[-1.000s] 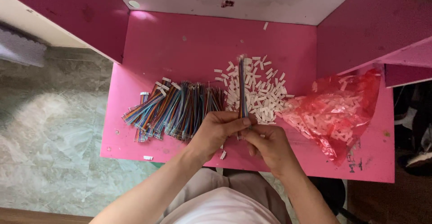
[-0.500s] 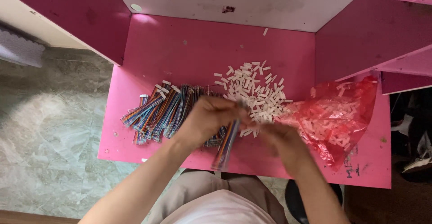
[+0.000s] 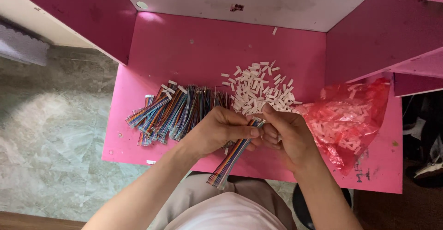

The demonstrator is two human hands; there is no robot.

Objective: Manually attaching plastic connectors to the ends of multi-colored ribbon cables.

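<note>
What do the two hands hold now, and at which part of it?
Both hands hold one flat multicoloured ribbon cable at its upper end: the left hand wraps it, the right hand pinches the tip. Its lower end hangs free.

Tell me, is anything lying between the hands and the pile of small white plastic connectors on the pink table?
Nothing visible does. The left hand and right hand hold a multicoloured flat ribbon cable just in front of the pile of small white plastic connectors; only bare pink table lies around it.
</note>
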